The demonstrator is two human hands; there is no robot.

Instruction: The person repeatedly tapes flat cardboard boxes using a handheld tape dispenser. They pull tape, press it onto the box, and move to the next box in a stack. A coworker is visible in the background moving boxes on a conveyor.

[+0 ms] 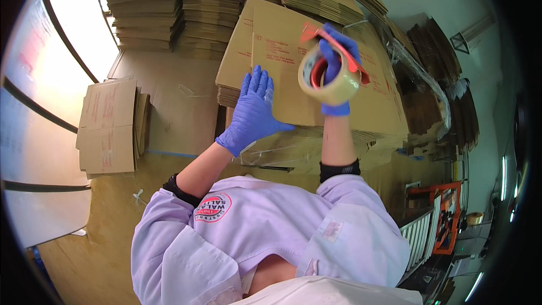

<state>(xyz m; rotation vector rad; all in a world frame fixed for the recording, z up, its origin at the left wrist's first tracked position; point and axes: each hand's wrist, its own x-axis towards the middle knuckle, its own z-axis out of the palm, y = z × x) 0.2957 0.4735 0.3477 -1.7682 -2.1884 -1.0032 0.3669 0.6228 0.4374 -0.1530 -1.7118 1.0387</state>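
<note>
A stack of flattened cardboard boxes with red printing lies before me. My left hand, in a blue glove, rests palm down on the stack's near left part, with the thumb spread along the near edge and the fingers pointing away. A red tape gun is gripped in my right hand, also blue-gloved. It carries a wide roll of clear packing tape, held above the top sheet. The roll and the fingers inside it hide part of the handle.
Tall piles of folded cardboard stand behind. More flat boxes lean at the left by a translucent panel. Wrapped cardboard stands at the right. A roller conveyor with an orange frame is at the lower right.
</note>
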